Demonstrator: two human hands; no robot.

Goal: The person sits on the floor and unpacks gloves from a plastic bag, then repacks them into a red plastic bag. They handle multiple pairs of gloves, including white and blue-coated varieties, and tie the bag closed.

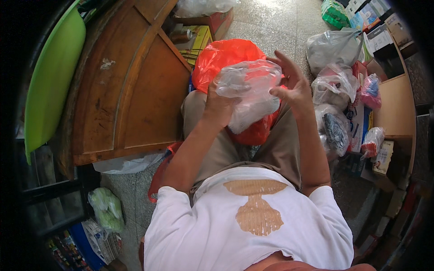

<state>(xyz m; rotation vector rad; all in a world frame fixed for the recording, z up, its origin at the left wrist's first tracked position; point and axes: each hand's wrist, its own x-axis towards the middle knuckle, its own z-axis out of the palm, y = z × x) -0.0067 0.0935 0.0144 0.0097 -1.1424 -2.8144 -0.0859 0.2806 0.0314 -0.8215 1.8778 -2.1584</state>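
Observation:
A crinkled clear plastic bag (249, 110) is held over my lap. My left hand (222, 101) grips its left side, and the fingers show blurrily through the film. At the bag's right edge is my right hand (295, 84), with the thumb in front of the film and the index finger raised apart. Whether the right hand pinches the film is unclear. Behind and below the clear bag, a large red plastic bag (225, 54) sits between my knees; its contents are hidden.
A wooden cabinet (152, 95) stands close on my left, with a green plastic basin (56, 78) beyond it. Filled plastic bags (334, 83) and boxes crowd my right side. Ahead are a cardboard box (222, 23) and a yellow box (201, 37). A bag of green items (106, 210) lies at lower left.

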